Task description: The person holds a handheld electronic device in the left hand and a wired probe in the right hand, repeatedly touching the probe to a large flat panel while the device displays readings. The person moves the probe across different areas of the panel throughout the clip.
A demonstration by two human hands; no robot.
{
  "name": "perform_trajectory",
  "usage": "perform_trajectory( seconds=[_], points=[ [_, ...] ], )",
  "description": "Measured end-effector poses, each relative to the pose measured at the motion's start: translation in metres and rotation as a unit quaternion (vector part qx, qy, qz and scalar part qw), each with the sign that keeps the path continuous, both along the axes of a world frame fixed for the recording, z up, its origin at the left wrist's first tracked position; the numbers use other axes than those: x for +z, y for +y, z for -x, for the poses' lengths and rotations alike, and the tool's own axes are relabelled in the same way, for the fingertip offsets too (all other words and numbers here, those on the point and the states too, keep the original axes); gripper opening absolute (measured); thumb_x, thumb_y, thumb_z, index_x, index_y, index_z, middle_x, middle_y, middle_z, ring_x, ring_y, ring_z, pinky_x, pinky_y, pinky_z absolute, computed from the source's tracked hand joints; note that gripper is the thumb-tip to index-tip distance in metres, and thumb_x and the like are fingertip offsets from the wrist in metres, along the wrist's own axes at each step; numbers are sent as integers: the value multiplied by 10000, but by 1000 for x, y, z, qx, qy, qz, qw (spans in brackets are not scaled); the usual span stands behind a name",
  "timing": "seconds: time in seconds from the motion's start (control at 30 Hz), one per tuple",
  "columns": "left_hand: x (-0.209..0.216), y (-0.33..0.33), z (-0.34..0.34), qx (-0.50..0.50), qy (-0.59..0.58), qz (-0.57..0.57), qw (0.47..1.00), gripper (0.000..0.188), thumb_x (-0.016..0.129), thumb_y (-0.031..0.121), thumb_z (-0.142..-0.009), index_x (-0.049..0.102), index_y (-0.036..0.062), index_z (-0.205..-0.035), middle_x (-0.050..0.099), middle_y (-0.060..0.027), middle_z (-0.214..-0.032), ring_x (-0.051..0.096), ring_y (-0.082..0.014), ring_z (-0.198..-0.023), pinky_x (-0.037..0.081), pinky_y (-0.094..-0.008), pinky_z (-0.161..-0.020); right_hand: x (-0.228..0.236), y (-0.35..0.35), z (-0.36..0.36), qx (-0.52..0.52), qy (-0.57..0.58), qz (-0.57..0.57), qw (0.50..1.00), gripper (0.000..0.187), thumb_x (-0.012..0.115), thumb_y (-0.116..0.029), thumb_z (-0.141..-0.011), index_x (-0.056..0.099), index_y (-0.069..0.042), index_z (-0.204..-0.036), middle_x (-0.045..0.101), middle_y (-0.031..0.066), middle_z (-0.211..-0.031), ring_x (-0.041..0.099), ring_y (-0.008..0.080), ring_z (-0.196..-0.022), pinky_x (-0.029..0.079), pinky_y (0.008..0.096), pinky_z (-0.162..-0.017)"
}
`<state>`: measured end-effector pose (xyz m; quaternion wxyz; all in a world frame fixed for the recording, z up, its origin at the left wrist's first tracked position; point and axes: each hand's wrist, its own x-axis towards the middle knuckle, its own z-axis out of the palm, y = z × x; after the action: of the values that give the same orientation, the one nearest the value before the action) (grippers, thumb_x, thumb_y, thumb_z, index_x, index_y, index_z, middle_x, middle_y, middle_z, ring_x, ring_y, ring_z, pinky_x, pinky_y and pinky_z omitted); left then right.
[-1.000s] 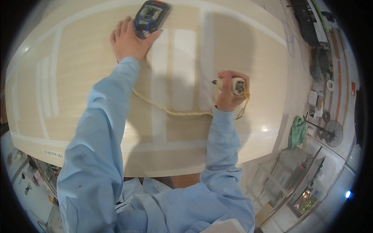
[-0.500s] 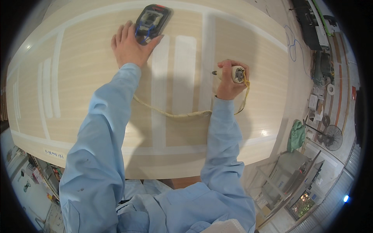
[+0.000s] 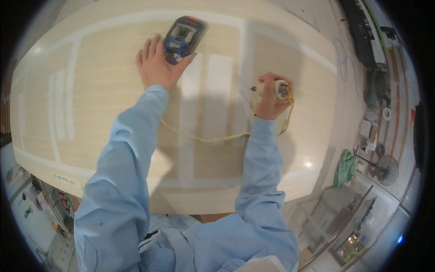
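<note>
Compared with half a second ago, my head view has shifted: the large pale panel (image 3: 113,90) with its white stripes sits lower in the picture, and its far edge shows more fully. Against those stripes, I see that the right hand (image 3: 275,99) has moved a little toward the far side, while the left hand (image 3: 157,65) has kept its place. The right hand is wrapped firmly around a cream-coloured, roughly cylindrical tool (image 3: 282,90), held above the right half of the panel, its dark tip pointing left. Yellow wires (image 3: 291,113) loop from the tool's back end toward the right forearm, and a cream cord (image 3: 204,139) runs from there to the left sleeve. The left hand rests with fingers spread and thumb held apart at the near end of a black pack (image 3: 186,36) on the panel; I cannot tell how firmly it touches. The pack's dark housing has a pale, wrapped-looking patch on top, and blue wires (image 3: 176,51) emerge beside the thumb. As for containers, white boxes (image 3: 365,128) stand at the right near a white roll (image 3: 386,113), their contents hidden from me; shelving (image 3: 52,213) at lower left holds small items, too small to identify.
</note>
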<state>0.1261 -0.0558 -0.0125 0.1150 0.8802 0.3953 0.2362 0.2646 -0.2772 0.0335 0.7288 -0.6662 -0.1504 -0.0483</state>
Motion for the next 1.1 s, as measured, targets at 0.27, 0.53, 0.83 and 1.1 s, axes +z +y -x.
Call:
perform_trajectory(
  seconds=[0.27, 0.53, 0.83, 1.1],
  points=[
    [-1, 2, 1, -6, -17, -8, 1000, 964, 759, 730, -759, 579, 13, -1377, 538, -127, -1504, 396, -318, -1467, 238, -508, -1226, -5, 16, -20, 1, 47, 36, 998, 162, 734, 13, -881, 581, -4, -932, 707, 108, -823, 700, 173, -739, 586, 305, -698],
    [0, -1, -1, -7, -25, 3, 1000, 955, 779, 702, -758, 571, 14, -1385, 534, -122, -1509, 391, -317, -1472, 238, -513, -1226, -6, 32, -40, 14, 6, -9, 1000, 164, 752, -16, -888, 593, -7, -925, 709, 111, -812, 701, 165, -730, 585, 305, -694],
    [-2, 0, 0, -10, -22, 7, 1000, 949, 792, 693, -750, 570, 23, -1384, 523, -115, -1524, 388, -321, -1478, 240, -521, -1228, -7, 46, -58, 11, -1, -5, 1000, 163, 759, -14, -885, 600, -13, -920, 705, 99, -814, 705, 164, -711, 589, 296, -683],
    [3, 0, -1, -12, -29, -14, 999, 929, 840, 601, -740, 552, 14, -1400, 564, -126, -1479, 437, -340, -1440, 295, -521, -1188, -4, 60, -71, 24, -16, -32, 999, 196, 776, -10, -869, 590, -15, -932, 709, 96, -833, 702, 160, -724, 589, 292, -684]
  ],
)
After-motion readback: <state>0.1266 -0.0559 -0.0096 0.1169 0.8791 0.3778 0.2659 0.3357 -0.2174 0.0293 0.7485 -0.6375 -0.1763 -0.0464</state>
